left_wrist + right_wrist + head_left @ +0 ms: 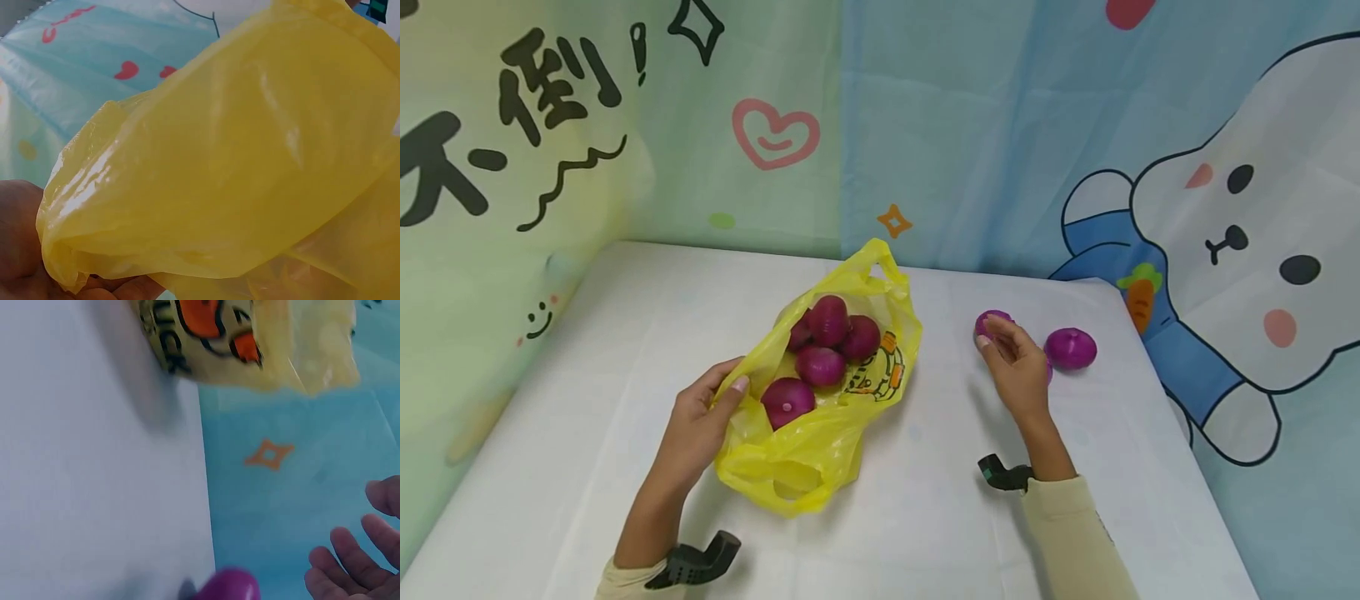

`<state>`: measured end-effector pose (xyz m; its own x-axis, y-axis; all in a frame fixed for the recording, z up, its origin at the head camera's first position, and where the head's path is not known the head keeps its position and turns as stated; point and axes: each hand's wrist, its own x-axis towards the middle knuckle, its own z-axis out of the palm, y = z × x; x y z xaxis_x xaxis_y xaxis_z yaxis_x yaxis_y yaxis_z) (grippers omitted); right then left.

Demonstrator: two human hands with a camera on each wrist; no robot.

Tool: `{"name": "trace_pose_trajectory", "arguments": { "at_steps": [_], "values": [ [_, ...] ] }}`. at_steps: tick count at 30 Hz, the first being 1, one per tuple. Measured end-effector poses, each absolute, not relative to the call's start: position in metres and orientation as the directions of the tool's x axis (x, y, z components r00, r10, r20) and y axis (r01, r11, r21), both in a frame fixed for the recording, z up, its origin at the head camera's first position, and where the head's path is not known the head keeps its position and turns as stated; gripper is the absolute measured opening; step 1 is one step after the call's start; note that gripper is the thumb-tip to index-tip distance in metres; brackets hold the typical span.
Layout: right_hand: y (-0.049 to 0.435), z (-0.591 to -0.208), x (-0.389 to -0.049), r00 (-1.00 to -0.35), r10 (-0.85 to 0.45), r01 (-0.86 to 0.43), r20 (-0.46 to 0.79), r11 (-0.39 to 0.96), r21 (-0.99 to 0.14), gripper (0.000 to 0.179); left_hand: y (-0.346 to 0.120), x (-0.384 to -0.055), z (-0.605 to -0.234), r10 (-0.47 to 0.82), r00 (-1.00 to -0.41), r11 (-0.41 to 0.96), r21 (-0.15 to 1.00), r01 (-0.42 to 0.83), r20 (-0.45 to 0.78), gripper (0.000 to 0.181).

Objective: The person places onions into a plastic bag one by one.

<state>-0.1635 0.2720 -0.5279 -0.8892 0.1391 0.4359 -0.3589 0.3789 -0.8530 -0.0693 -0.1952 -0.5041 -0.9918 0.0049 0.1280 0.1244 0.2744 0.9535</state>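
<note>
My left hand (700, 417) grips the left edge of a yellow plastic bag (790, 475), thumb on the near side. Several red onions (820, 367) lie in the bag's wide mouth. In the left wrist view the bag (206, 169) fills most of the picture, with part of the left hand (19, 231) at its lower corner. My right hand (1018, 367) hovers over the table by a red onion (994, 317), its fingers loosely bent. The right wrist view shows that hand (362, 562) with nothing in it, apart from a red onion (231, 586).
Another red onion (1071, 348) sits to the right of the right hand, and a third shows only as a sliver behind the wrist. A white cloth covers the table (925, 517). Printed curtains (947, 150) hang along its back and sides.
</note>
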Motion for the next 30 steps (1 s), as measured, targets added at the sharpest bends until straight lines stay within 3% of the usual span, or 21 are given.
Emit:
{"name": "trace_pose_trajectory", "arguments": {
  "at_steps": [2,5,9,13,18,21,25,30],
  "values": [
    [0.285,-0.527,-0.161,-0.885,0.184,-0.326,0.428,0.410,-0.852,0.038,-0.196,-0.070,-0.504,0.003,-0.993,0.278,0.954,0.111,0.115,0.034],
    [0.299,-0.518,-0.153,-0.884,0.261,-0.262,0.387,0.409,-0.874,0.038,-0.192,-0.060,-0.477,0.052,-0.990,0.175,0.975,0.139,0.132,0.033],
    [0.291,-0.475,-0.127,-0.890,0.368,-0.134,0.271,0.359,-0.924,0.040,-0.182,-0.048,-0.436,0.078,-0.992,0.126,0.986,0.111,0.102,0.033],
    [0.279,-0.442,-0.106,-0.886,0.424,-0.019,0.189,0.373,-0.928,0.043,-0.182,-0.049,-0.440,0.045,-0.995,0.224,0.970,0.095,0.087,0.035],
    [0.302,-0.471,-0.113,-0.876,0.448,0.039,0.179,0.435,-0.899,0.048,-0.190,-0.061,-0.476,0.024,-0.993,0.244,0.963,0.114,0.112,0.036],
    [0.322,-0.503,-0.122,-0.881,0.443,0.100,0.167,0.518,-0.850,0.053,-0.189,-0.060,-0.475,0.009,-0.995,0.253,0.963,0.095,0.096,0.036],
    [0.338,-0.532,-0.129,-0.886,0.438,0.165,0.151,0.604,-0.780,0.057,-0.179,-0.049,-0.441,0.016,-0.997,0.217,0.974,0.072,0.070,0.036],
    [0.336,-0.531,-0.127,-0.904,0.392,0.136,0.170,0.641,-0.755,0.063,-0.169,-0.036,-0.399,0.022,-1.000,0.248,0.969,0.016,0.011,0.037]
  ]
}}
